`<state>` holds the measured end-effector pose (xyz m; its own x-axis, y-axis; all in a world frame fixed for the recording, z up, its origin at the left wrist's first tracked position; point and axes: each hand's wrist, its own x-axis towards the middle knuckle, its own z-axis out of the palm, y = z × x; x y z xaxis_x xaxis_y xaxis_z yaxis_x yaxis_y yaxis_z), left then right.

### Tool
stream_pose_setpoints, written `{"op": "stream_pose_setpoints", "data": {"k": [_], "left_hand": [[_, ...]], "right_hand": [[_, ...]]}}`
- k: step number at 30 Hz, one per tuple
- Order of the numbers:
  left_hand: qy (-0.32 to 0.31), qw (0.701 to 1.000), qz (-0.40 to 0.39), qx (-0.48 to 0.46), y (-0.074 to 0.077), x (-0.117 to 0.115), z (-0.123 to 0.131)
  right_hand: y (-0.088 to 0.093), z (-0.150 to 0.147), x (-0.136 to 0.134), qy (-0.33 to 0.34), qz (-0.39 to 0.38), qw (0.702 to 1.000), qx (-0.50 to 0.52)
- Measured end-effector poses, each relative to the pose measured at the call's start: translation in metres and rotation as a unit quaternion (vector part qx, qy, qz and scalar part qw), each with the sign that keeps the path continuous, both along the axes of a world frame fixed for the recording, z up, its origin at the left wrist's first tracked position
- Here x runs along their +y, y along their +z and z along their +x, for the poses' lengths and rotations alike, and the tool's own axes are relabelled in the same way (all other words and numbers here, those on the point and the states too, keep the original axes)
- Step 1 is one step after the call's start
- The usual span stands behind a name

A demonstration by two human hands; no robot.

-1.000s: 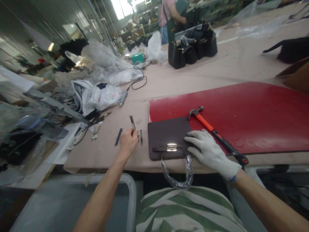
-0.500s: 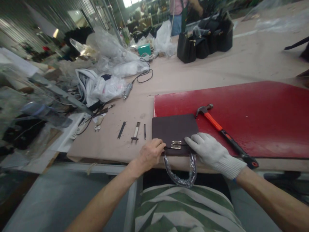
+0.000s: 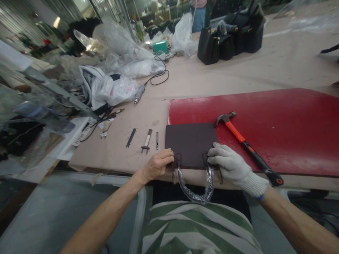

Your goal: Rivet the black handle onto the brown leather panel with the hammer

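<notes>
A dark brown handbag [image 3: 190, 141] lies flat at the table's front edge, partly over the red sheet. Its handle [image 3: 197, 197], wrapped in clear plastic, hangs over the edge towards me. My bare left hand [image 3: 159, 163] grips the bag's near left corner, fingers bent and pressed together. At the near right corner my right hand [image 3: 234, 167], in a white knit glove, holds the bag with its fingertips on the top face. Just beyond the bag's right side rests a claw hammer [image 3: 241, 139] with an orange and black handle.
Left of the bag lie a dark flat strip [image 3: 131, 138], a pronged punch [image 3: 147, 141] and a thin metal rod [image 3: 157, 141]. A corded rotary tool [image 3: 139, 94] lies near plastic bags [image 3: 119, 90]. Black handbags [image 3: 230, 40] stand at the back; the red sheet [image 3: 265, 113] spreads rightwards.
The silver metal fittings on the bag have gone out of sight, and a plain face with the handle's mounts now shows. Both hands remain at its near corners.
</notes>
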<state>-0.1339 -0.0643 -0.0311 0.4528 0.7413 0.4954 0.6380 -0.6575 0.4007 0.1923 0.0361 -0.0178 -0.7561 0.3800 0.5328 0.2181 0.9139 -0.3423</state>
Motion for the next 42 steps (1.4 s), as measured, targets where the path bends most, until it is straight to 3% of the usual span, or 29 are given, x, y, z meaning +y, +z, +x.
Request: {"op": "stream_pose_setpoints", "data": {"k": [4,8,11,16,25,32,42], "left_hand": [[0.007,0.998,-0.056,0.018,0.0,-0.005,0.0],[0.108,0.992,-0.061,-0.003,-0.005,-0.017,0.017],[0.175,0.983,-0.064,-0.006,-0.01,-0.023,0.033],[0.208,0.975,-0.074,0.019,-0.014,-0.024,0.054],[0.198,0.976,-0.076,0.058,-0.013,-0.025,0.055],[0.193,0.976,-0.076,0.066,-0.014,-0.03,0.056],[0.17,0.977,-0.096,0.084,-0.006,-0.02,0.05]], "right_hand": [[0.011,0.002,-0.003,-0.01,-0.077,0.997,0.002],[0.024,0.005,-0.005,0.001,-0.151,0.989,-0.008],[0.026,0.002,-0.006,-0.024,-0.128,0.99,-0.049],[0.019,-0.007,-0.007,-0.081,-0.066,0.99,-0.09],[0.02,-0.013,-0.013,-0.121,-0.047,0.975,-0.179],[0.016,-0.017,-0.014,-0.144,-0.048,0.974,-0.168],[-0.014,-0.015,-0.001,-0.153,0.013,0.982,-0.11]]}}
